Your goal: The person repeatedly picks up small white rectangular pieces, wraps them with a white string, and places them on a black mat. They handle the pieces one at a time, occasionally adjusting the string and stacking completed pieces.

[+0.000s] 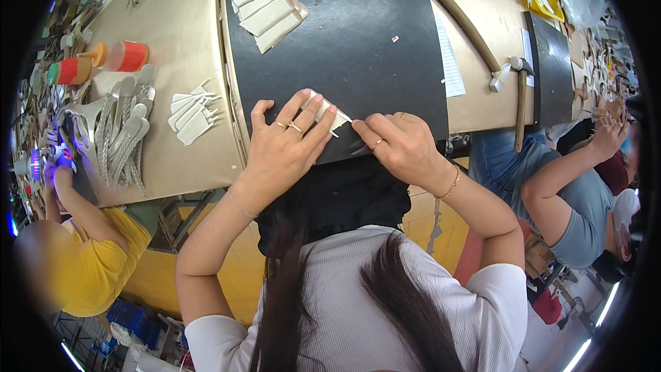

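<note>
A small cream-white piece (337,120), apparently leather or a similar sheet, lies near the front edge of a black work mat (351,34). Flat fingers of my left hand (284,145) press on it from above, covering much of it. Thin tabs stick out at its right end. At that end, my right hand (406,148) is closed in a pinch on a narrow tab. A fanned stack of cream pieces (268,10) rests at the mat's far left corner. Left of the mat are several white pieces with thin tabs (194,116).
Braided grey straps (124,131) and red-labelled bottles (129,56) occupy the left table. To the right are a long curved wooden handle (465,21), a hammer (520,96) and a paper sheet (451,62). Co-workers sit left, in a yellow shirt (103,262), and right, in a grey-blue shirt (578,213).
</note>
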Demonstrator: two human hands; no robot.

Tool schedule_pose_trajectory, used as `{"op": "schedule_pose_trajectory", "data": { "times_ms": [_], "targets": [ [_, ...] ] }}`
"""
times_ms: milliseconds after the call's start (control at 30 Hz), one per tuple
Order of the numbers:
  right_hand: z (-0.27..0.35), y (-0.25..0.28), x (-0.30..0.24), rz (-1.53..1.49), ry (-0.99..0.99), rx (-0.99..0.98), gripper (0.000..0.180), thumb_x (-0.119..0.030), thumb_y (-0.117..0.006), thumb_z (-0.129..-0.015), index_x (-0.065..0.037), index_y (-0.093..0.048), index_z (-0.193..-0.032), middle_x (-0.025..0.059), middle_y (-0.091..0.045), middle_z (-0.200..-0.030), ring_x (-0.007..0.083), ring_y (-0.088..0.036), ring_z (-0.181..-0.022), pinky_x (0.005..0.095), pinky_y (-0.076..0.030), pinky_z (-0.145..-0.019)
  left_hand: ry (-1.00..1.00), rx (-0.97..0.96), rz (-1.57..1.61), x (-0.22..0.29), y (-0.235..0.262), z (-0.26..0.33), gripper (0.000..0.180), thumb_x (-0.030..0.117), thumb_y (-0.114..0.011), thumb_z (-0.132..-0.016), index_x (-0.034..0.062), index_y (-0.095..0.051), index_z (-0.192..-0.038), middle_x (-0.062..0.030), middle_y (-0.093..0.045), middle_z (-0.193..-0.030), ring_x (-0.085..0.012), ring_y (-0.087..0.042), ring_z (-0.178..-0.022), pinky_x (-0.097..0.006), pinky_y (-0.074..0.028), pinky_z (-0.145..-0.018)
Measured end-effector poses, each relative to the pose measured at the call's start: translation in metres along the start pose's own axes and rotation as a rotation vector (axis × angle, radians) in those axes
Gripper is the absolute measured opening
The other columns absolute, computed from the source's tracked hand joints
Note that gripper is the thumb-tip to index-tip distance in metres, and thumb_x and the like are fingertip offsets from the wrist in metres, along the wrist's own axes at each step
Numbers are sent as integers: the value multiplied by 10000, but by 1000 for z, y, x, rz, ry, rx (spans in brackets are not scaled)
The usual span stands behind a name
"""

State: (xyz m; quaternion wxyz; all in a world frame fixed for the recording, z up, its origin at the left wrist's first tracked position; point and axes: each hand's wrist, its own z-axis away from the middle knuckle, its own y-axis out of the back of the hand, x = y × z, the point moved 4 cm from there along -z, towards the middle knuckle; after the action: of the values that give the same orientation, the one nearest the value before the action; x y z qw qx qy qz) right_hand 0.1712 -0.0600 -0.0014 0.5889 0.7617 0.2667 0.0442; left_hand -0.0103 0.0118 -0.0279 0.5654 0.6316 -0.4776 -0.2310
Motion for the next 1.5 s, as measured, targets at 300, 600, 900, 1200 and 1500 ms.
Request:
{"op": "schedule_pose_trajectory", "data": {
  "times_ms": [300,600,900,1200,1500],
  "targets": [
    [-5,-5,-2,61,28,-139,145,-103,-694,-799,-37,-711,-928,32,-546,-849,132,-617,-674,296,-513,-633,12,-121,-25,1,0,-2,442,357,-706,-944,260,-663,-1373,-73,-590,-1404,-235,-486,-1382,-565,-348,-1034],
    [6,31,41,-223,-588,-40,444,-154,-800,-863,-40,-607,-1246,116,-629,-1111,310,-697,-901,391,-566,-741,45,-176,46,7,9,-6,454,377,-632,-994,271,-613,-1434,-110,-545,-1450,-269,-451,-1401,-567,-314,-1058],
    [-23,10,55,-247,-549,108,475,-28,-766,-858,-31,-580,-1295,209,-550,-1343,388,-601,-1189,432,-515,-995,324,-56,285,-24,14,-13,423,182,-795,-856,120,-691,-1261,-80,-579,-1113,-285,-545,-1069,-419,-376,-944],
    [-41,4,45,-296,-567,122,373,-79,-787,-885,-56,-684,-1243,173,-498,-1477,367,-548,-1315,438,-505,-1052,584,-26,542,-34,20,9,221,226,-780,-900,89,-656,-1024,-56,-668,-893,-241,-619,-918,-375,-377,-940],
    [-45,-10,40,-342,-583,51,304,-98,-789,-880,-75,-725,-1176,150,-549,-1442,367,-524,-1332,453,-442,-1105,832,31,95,-123,80,84,713,350,-879,-770,129,-606,-1391,-120,-596,-1310,-336,-506,-1265,-449,-374,-1110]
  ]
}}
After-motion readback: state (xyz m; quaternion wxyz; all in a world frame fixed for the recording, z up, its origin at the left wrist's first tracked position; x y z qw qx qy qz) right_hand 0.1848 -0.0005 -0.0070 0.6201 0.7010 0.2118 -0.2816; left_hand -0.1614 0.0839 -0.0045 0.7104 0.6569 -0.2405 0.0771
